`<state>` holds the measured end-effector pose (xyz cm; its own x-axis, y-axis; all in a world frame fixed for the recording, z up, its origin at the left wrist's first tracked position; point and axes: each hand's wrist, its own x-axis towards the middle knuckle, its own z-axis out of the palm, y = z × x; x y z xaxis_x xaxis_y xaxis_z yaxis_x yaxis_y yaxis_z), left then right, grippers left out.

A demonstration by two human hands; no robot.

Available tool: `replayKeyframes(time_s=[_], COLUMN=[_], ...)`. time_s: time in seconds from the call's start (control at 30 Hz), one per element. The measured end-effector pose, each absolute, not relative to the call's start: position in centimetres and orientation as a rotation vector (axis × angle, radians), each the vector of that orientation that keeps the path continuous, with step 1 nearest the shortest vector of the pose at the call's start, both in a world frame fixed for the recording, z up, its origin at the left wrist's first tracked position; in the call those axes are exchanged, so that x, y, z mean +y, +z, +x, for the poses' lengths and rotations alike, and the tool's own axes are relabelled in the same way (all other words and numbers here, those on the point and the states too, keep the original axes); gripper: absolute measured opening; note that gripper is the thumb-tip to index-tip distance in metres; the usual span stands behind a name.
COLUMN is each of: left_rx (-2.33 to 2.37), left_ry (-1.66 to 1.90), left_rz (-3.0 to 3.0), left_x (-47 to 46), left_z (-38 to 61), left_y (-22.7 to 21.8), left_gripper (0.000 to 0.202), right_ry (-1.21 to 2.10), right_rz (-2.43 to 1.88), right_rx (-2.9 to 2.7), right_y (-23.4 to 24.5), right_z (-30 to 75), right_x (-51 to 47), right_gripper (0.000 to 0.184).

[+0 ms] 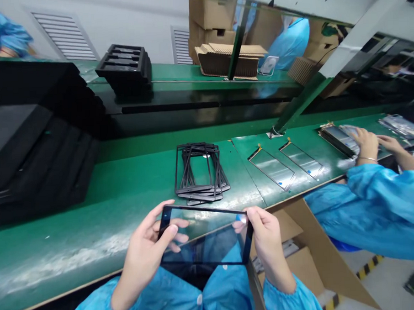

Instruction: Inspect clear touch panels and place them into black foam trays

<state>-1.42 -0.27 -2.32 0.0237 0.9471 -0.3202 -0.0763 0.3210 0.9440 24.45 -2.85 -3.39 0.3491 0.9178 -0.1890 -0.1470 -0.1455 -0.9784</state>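
Note:
Between both hands, over the near edge of the green bench, I hold a see-through touch panel (206,232) with a black border. My left hand (149,249) is closed on its left end, thumb on the near face and fingers showing through the glass. At the opposite end my right hand (265,234) pinches the upper right corner. A loose pile of thin black frames (198,192) lies on the bench just beyond the panel. To the right of that pile rest two clear panels with dark edges, a nearer one (272,168) and a farther one (301,159).
Black trays (38,144) are stacked high at left; smaller black trays (124,62) stand on the back shelf. Green posts (300,100) rise from the bench. An open cardboard box (321,259) sits below right. A co-worker's hands (367,143) handle stacked panels at right.

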Motion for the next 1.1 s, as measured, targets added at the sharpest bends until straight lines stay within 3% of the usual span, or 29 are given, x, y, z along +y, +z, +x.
replayKeyframes(time_s=[0.33,0.5,0.67,0.9,1.1], left_rx=[1.291,1.412,1.087,1.079,0.968], left_ry=[1.012,1.079,0.754,0.737,0.583], left_rz=[0.942,1.799,2.276,2.191,1.823], left_x=[-0.4,1.1,3.4,2.9,1.8], left_z=[-1.3,-1.4,-0.6,-0.2,1.1], left_y=[-2.9,-2.6,-0.8,-0.6,0.1], left_gripper=[0.072,0.056,0.026,0.029,0.038], right_ry=[1.126,1.083,1.071,1.074,1.363], right_rz=[-1.291,-1.373,-1.394,-1.408,-1.240], right_rx=[-0.744,-0.831,-0.906,-0.944,-1.081], right_y=[-2.9,-2.4,-2.0,-2.1,-1.2], right_z=[24.3,23.8,23.2,23.3,22.5], right_x=[-3.1,-3.8,-4.4,-4.5,-3.3], right_gripper=[0.040,0.037,0.034,0.031,0.041])
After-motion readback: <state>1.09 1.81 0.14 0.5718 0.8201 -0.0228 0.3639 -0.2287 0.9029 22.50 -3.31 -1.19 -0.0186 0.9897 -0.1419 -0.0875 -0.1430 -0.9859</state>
